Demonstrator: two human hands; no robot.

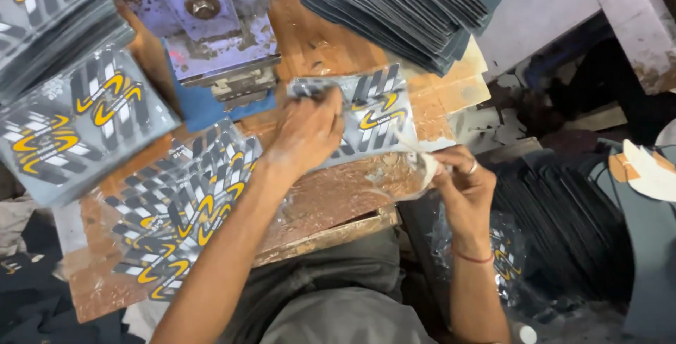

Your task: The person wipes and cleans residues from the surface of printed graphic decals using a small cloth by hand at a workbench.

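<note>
The grey sheet (pixel 366 115) under the left hand (pixel 306 133) bears black and white slanted stripes crossed by yellow curves. Left of that hand, the loose printed pieces (pixel 183 210) repeat the pattern (under clear film). Above it, the press block (pixel 211 27) is worn pale blue.

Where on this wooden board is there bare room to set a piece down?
Bare wood shows between the left hand and the board's near edge, and beside the press below the dark sheet stack. The left side, under printed pieces, is crowded.
</note>
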